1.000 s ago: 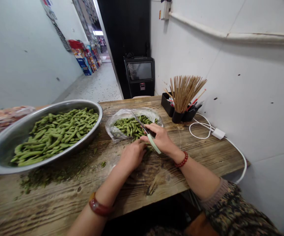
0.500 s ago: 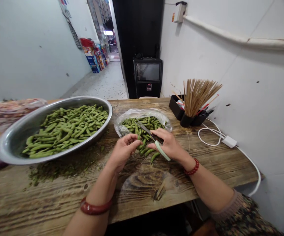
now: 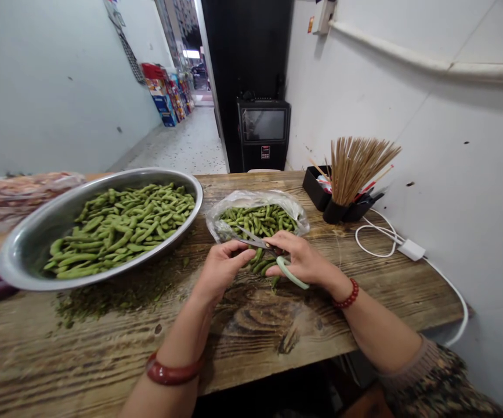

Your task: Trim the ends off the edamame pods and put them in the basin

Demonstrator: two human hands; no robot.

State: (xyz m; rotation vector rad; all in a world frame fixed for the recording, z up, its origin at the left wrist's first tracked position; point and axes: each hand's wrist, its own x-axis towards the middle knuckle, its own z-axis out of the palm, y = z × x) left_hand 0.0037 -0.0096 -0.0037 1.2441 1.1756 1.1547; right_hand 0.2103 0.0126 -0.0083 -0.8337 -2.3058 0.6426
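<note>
My right hand (image 3: 297, 255) is closed around a pair of scissors (image 3: 286, 268) with pale green handles. Their dark blades point left and stand apart, close to my left fingertips. My left hand (image 3: 225, 264) is pinched on an edamame pod, mostly hidden by the fingers. Just beyond both hands, a clear plastic bag (image 3: 300, 210) lies open with many green edamame pods (image 3: 262, 217) in it. Some pods spill from its near side onto the wooden table, partly under my right hand. To the left stands a large metal basin (image 3: 20, 264) holding a heap of pods (image 3: 125, 226).
Green trimmings (image 3: 116, 299) lie on the wooden table (image 3: 242, 348) before the basin. Bagged, meat-like pieces (image 3: 25, 194) sit behind it at the left. At the right are a black holder (image 3: 316, 191) with wooden skewers (image 3: 355, 168) and a white cable (image 3: 445, 284) with an adapter.
The scissors have swung lower and leftward, bringing their blades nearer to my left fingertips. My left hand stays pinched in about the same place. The view has shifted slightly.
</note>
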